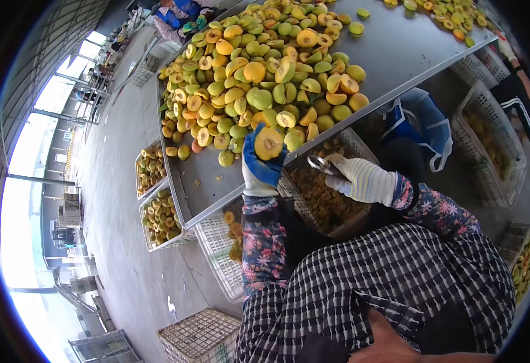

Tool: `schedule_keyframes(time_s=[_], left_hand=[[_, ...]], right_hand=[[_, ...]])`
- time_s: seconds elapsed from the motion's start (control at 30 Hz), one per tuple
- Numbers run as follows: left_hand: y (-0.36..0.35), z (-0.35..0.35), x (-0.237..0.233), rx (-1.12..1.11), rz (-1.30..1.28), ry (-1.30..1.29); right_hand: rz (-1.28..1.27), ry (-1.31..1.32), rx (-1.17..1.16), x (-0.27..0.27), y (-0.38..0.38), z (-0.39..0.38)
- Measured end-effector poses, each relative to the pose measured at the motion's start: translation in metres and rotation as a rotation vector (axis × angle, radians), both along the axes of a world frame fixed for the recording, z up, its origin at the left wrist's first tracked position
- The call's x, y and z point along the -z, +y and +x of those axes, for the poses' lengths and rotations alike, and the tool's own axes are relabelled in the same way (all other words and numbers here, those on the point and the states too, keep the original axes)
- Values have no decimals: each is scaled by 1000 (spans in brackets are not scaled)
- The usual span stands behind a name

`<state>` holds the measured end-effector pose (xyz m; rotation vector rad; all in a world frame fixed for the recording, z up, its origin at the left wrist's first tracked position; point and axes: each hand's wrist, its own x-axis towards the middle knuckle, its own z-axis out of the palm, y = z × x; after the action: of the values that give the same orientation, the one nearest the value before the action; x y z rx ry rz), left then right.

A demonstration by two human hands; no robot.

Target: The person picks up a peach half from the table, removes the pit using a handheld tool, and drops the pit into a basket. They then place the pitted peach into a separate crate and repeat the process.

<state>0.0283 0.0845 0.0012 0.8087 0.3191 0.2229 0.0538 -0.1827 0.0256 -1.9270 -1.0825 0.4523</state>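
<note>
My left hand, in a white glove with a blue palm, is closed on a halved yellow peach. The cut face is turned up and the brown pit area shows in its middle. My right hand, in a white striped glove, grips a small metal tool with a looped end. That loop is to the right of the peach half, apart from it. Both hands are at the near edge of a metal table, beside a large heap of peach halves. Below them stands a crate of brown pits and scraps.
Crates of peach halves stand by the table's left end, and a white crate is near my left arm. A blue bag hangs to the right. Another person's arm shows at far right, beside a crate.
</note>
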Motion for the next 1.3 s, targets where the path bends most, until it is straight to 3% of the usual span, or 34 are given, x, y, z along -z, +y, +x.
schedule_keyframes(time_s=[0.03,0.2,0.33,0.43,0.47,0.57,0.6,0.7,0.73,0.83,0.97,1.0,1.07,1.17,1.3], left_hand=[[-12,-8,-7,-30,-108,43],[-45,-29,-19,67,-173,-81],[-67,-32,-19,-66,848,-180],[-74,-30,-18,-145,663,-133],[-73,-30,-14,-229,953,-161],[-70,-30,-8,-223,743,-161],[-70,-32,-13,-233,846,-144],[-68,-33,-12,-124,615,-73],[-65,-29,-8,-71,417,-44],[-66,-24,-2,-66,164,-34],[-79,-21,15,-186,-121,-303],[-77,-23,21,-163,-42,-317],[-73,-26,33,-246,582,-268],[-66,-27,39,-323,943,-203],[-72,-31,25,-312,523,-221]], right_hand=[[17,-24,8,-4,7,1],[93,-166,71,-11,38,0],[48,-296,86,-5,46,-4],[-11,-333,81,-2,48,-7],[-17,-344,79,0,48,-7],[-69,-378,34,2,46,-3],[-108,-386,19,3,44,-2],[-176,-402,2,30,43,-2],[-188,-405,3,40,44,-1],[-193,16,-13,51,47,3],[183,245,52,30,51,-5],[174,251,51,28,51,-5],[154,260,53,26,50,-4],[-4,-74,101,21,44,-4],[64,-252,74,21,46,-2]])
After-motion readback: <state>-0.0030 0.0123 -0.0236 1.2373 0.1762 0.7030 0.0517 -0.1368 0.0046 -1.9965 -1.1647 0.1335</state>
